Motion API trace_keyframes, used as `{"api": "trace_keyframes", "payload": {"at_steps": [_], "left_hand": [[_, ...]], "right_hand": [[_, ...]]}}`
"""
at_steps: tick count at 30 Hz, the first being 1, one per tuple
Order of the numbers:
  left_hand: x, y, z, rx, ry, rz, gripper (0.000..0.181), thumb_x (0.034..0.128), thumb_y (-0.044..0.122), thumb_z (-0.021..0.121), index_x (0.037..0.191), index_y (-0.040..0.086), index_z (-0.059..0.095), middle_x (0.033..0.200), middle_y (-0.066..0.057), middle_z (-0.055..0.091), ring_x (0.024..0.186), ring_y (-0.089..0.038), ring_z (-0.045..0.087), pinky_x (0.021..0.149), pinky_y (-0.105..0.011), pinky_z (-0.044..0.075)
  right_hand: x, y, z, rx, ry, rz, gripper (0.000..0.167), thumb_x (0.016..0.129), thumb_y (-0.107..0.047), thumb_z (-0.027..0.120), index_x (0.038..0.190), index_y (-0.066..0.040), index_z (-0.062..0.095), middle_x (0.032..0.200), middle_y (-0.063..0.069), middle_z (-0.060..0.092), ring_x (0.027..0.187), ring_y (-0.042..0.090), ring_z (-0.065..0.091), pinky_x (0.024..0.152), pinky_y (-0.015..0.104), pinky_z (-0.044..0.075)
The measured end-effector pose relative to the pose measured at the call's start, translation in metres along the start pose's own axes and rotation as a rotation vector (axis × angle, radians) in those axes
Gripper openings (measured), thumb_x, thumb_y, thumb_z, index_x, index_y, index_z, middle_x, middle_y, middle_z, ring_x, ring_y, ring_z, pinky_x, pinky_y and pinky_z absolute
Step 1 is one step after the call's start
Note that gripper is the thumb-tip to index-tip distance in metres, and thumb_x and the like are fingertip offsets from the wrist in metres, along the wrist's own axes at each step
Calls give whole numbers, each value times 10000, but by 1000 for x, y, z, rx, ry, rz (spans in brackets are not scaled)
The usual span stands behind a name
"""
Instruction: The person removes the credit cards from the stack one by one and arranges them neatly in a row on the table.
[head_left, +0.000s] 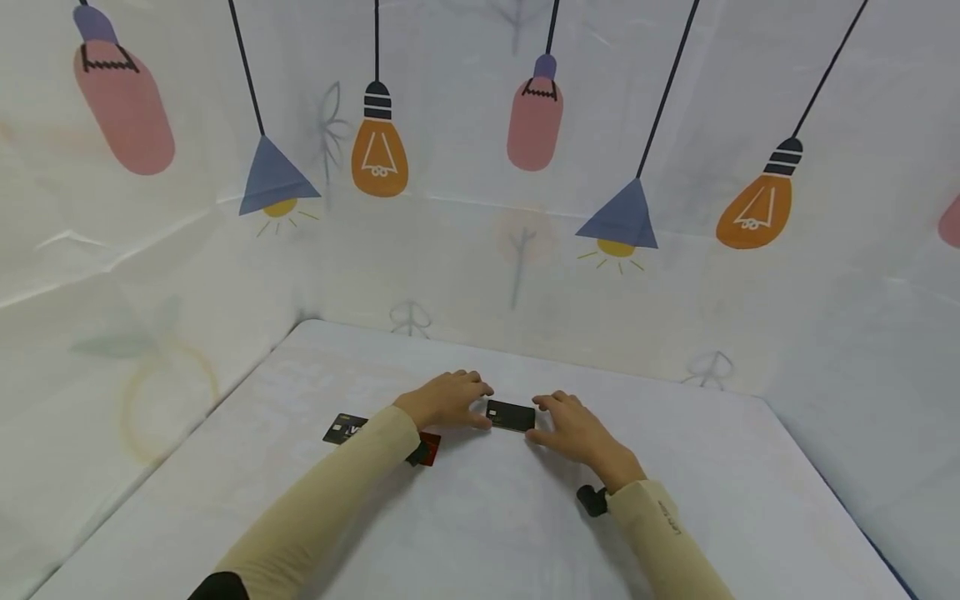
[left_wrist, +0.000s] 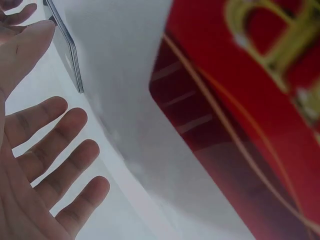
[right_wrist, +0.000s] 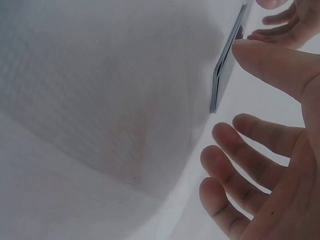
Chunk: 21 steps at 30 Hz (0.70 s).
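Observation:
A small stack of dark cards (head_left: 511, 416) lies on the white table between the two hands; its layered edge (left_wrist: 74, 60) shows in the left wrist view. At its left end is my left hand (head_left: 447, 400), thumb beside the near corner, fingers spread and relaxed. My right hand (head_left: 573, 429) is at the other end, its thumb by the near right corner and the other fingers loosely bent. In the right wrist view the thumb tip overlaps the stack (right_wrist: 222, 65); whether either thumb touches it I cannot tell.
A black card (head_left: 345, 428) lies on the table (head_left: 495, 517) left of the left forearm. Beside that wrist is a red card (head_left: 431, 448), partly hidden by the sleeve and wrist camera. A white sheet printed with lamps (head_left: 465, 267) hangs behind the table.

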<state>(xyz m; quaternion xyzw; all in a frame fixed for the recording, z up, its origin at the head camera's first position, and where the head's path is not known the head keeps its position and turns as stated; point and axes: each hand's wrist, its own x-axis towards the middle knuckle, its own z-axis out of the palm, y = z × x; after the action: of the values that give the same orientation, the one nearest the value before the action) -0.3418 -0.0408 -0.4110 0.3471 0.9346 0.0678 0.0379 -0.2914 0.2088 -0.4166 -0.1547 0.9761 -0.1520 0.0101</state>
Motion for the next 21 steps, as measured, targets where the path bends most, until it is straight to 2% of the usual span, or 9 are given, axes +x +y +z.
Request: {"api": "trace_keyframes", "payload": {"at_steps": [8, 21], "left_hand": [[11, -2, 6, -1, -15, -22, 659, 910, 583, 683, 1434, 198, 574, 1390, -24, 559, 1262, -222, 523, 1078, -405, 405], [20, 5, 5, 26, -37, -42, 642, 889, 561, 723, 1405, 196, 614, 1327, -11, 567, 1207, -210, 537, 1050, -404, 423]], "right_hand": [[9, -1, 4, 11, -26, 6, 623, 896, -368, 780, 1404, -66, 585, 1303, 101, 590, 1221, 281, 532, 1033, 495, 443], [14, 1, 5, 26, -42, 16, 611, 906, -370, 770, 1409, -73, 591, 1333, 125, 558, 1214, 274, 524, 1024, 497, 448]]}}
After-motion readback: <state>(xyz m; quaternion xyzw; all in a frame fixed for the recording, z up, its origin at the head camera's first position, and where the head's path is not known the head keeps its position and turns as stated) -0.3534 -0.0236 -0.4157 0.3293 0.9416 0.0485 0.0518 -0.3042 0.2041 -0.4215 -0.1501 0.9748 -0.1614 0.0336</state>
